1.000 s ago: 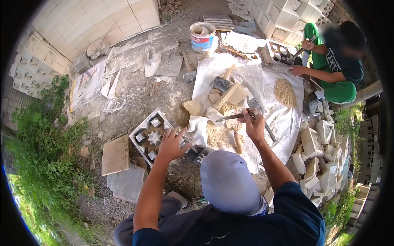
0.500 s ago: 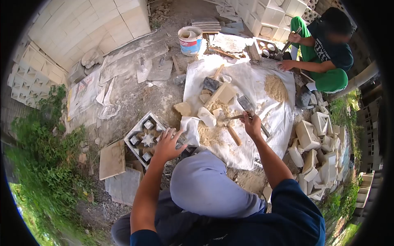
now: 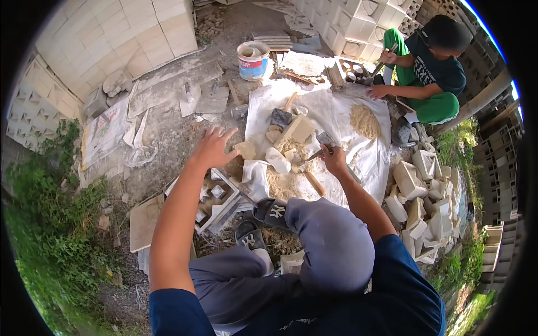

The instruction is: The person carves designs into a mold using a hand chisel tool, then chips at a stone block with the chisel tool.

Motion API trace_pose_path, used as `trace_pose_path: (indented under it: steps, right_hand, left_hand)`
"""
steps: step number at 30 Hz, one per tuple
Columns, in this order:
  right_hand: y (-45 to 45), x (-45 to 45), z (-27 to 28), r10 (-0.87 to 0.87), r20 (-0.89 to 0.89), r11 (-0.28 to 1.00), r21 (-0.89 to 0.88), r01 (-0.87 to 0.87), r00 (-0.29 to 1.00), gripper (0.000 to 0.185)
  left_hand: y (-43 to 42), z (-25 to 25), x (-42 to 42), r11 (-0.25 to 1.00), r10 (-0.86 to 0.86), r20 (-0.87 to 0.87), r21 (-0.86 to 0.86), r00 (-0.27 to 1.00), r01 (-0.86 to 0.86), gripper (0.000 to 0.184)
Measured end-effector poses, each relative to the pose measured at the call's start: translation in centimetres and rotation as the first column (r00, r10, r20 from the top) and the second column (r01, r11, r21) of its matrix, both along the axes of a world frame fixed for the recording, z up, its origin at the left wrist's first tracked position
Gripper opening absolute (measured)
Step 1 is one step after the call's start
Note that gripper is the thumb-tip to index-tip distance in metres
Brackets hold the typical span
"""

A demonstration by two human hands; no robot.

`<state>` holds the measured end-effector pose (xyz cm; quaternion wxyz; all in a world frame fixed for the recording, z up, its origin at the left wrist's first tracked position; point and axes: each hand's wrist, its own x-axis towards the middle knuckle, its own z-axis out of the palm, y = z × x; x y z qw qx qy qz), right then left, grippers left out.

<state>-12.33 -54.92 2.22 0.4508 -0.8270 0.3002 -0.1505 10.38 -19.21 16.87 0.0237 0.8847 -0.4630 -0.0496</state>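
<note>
My right hand (image 3: 335, 161) is closed around a thin metal tool (image 3: 312, 157) whose narrow end points left over the sand. Just beyond that hand, a dark flat-headed tool (image 3: 325, 138) lies on the white sheet (image 3: 367, 159). My left hand (image 3: 213, 147) is raised with its fingers spread and nothing in it. A tan stone chunk (image 3: 245, 149) is close to its fingertips. Nearer me is a metal-framed mould (image 3: 235, 197), with blocks inside, partly hidden by my left forearm. A wooden handle (image 3: 315, 183) and a pale chunk (image 3: 278, 161) rest on the sheet.
A dark-headed mallet (image 3: 282, 117) and a pale block (image 3: 300, 130) lie farther out. A bucket (image 3: 253, 66) stands beyond the sheet. At the far right a crouching person (image 3: 428, 73) works with a tool. Broken blocks (image 3: 417, 201) are heaped at right; plants grow at left.
My left hand has lifted off the mould and moved forward, fingers spread. My right hand keeps its tool. My knee has shifted right, bringing my sandals into view.
</note>
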Motion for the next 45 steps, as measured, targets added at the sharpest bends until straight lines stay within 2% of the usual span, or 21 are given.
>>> trace_pose_path:
  steps: [2,4,6,7,9,11,13,15,19,21,23,26,28,30,33,37,40,42,45]
  right_hand:
    - [0.3,-0.1,0.3,0.005,-0.011,1.000,-0.001,-0.005,1.000,0.030]
    - [0.2,-0.4,1.1,0.009,-0.023,1.000,0.002,-0.009,1.000,0.031]
    - [-0.7,-0.5,1.7,0.065,-0.102,0.994,-0.083,-0.073,0.993,0.030]
    - [-0.8,-0.7,1.6,0.056,-0.101,0.995,-0.073,-0.063,0.993,0.030]
    - [-1.0,-1.5,1.3,0.105,0.020,0.994,-0.010,-0.104,0.994,0.028]
    - [-0.5,-2.3,2.6,0.095,-0.013,0.995,0.025,-0.095,0.995,0.027]
    - [-0.7,-2.5,2.4,0.104,-0.046,0.995,0.008,-0.104,0.993,0.025]
    - [-1.4,-2.1,2.6,0.128,-0.047,0.992,0.006,-0.128,0.991,0.025]
    - [-3.3,-1.1,2.7,0.203,-0.058,0.979,0.045,-0.201,0.977,0.024]
    - [-4.6,-0.3,2.6,0.238,-0.044,0.970,-0.035,-0.240,0.970,0.024]
    - [-5.7,0.3,2.8,0.243,-0.050,0.970,-0.012,-0.244,0.969,0.024]
    - [-6.6,0.7,3.0,0.287,-0.089,0.957,-0.007,-0.289,0.954,0.025]
    - [-7.4,1.3,2.6,0.310,-0.060,0.949,0.076,-0.306,0.949,0.024]
    - [-8.3,1.8,2.8,0.338,-0.074,0.939,0.085,-0.332,0.938,0.024]
    - [-8.8,2.1,3.1,0.350,-0.125,0.936,0.091,-0.340,0.928,0.025]
    - [-9.0,1.1,2.7,0.342,-0.112,0.936,0.126,-0.328,0.933,0.023]
    - [-8.9,0.8,3.6,0.340,-0.153,0.939,0.112,-0.325,0.928,0.021]
    - [-8.5,0.6,5.2,0.315,-0.245,0.947,0.135,-0.290,0.917,0.021]
    - [-8.4,0.4,5.8,0.321,-0.277,0.945,0.149,-0.290,0.906,0.021]
  left_hand:
    - [0.0,2.4,1.3,0.998,0.020,0.038,0.052,0.999,-0.021,0.076]
    - [0.4,3.7,2.1,0.984,-0.066,0.092,0.171,0.994,0.049,0.076]
    - [1.3,4.1,1.9,0.985,-0.094,0.074,0.155,0.993,0.081,0.075]
    - [1.7,4.3,1.8,0.984,-0.124,0.060,0.136,0.991,0.115,0.075]
    - [2.6,4.2,1.2,0.973,-0.162,0.046,0.173,0.986,0.152,0.075]
    - [3.5,3.8,0.4,0.965,-0.183,0.038,0.197,0.982,0.172,0.075]
    - [4.3,2.9,-0.4,0.957,-0.156,-0.002,0.247,0.988,0.151,0.074]
    - [4.6,2.3,-0.8,0.958,-0.169,0.020,0.237,0.985,0.160,0.074]
    - [4.5,2.3,-2.7,0.972,-0.100,-0.041,0.210,0.994,0.107,0.075]
    - [4.5,2.2,-3.7,0.974,-0.061,-0.046,0.218,0.997,0.070,0.075]
    - [4.9,2.1,-4.0,0.982,-0.057,-0.052,0.176,0.997,0.065,0.072]
    - [5.0,3.0,-4.8,0.974,-0.004,-0.081,0.226,0.997,0.022,0.072]
    - [5.1,3.8,-5.2,0.971,0.030,-0.099,0.238,0.995,-0.006,0.072]
    - [5.1,3.9,-6.1,0.965,0.073,-0.122,0.257,0.990,-0.040,0.073]
    - [4.8,4.0,-6.1,0.943,0.045,-0.086,0.332,0.995,-0.014,0.072]
    - [2.5,1.4,-5.3,0.948,-0.004,-0.103,0.316,0.995,0.036,0.072]
    - [0.4,-2.9,-3.2,0.967,-0.158,-0.114,0.185,0.981,0.177,0.073]
    - [-1.5,-5.9,-2.1,0.959,-0.203,-0.146,0.168,0.968,0.226,0.073]
    - [-5.2,-10.2,-0.3,0.945,-0.274,-0.216,0.120,0.937,0.304,0.073]
